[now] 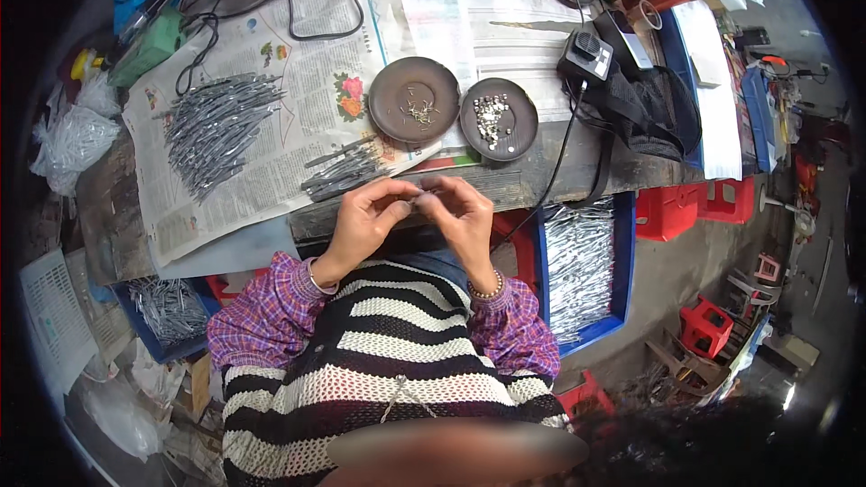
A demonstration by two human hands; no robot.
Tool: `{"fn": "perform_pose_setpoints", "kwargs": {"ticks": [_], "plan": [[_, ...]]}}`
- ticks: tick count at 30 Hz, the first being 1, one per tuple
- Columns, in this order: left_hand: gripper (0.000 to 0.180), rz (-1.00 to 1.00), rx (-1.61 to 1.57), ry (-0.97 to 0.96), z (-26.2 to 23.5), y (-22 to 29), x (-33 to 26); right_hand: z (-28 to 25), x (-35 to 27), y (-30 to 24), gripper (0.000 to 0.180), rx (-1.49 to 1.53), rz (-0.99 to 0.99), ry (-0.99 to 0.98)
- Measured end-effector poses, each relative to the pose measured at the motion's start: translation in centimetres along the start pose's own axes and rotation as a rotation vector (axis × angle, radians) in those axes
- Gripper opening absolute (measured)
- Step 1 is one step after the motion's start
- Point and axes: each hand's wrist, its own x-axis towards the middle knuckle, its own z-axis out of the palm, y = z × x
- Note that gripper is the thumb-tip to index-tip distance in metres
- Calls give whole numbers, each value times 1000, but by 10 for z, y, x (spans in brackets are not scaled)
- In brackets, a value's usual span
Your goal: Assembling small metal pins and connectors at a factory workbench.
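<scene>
Head cam, steep down, close over workbench (541, 182)

We see a worn wooden bench (532, 182) bearing spread newspaper (271, 81) at left, two round brown dishes (414, 100) mid-bench, and a black bag (651, 113) at right.

left dish (414, 100) on tabletop (532, 182) | right dish (499, 119) set just right of it | clip pile (219, 129) laid well left | hands nearer
</scene>
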Motion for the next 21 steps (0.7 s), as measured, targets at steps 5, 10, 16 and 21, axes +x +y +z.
{"fn": "perform_pose_setpoints", "kwargs": {"ticks": [5, 10, 16, 21], "plan": [[18, 2, -26, 13, 0, -6, 1, -6, 2, -4, 19, -116, -31, -24], [20, 5, 45, -59, -3, -3, 3, -10, 0, 6, 15, 143, 183, 126], [23, -19, 28, -17, -2, -3, 2, -8, -4, 5, 10, -56, 46, 26], [21, 15, 38, -12, 0, -1, 1, -4, -5, -4, 8, -264, -167, 79]]}}
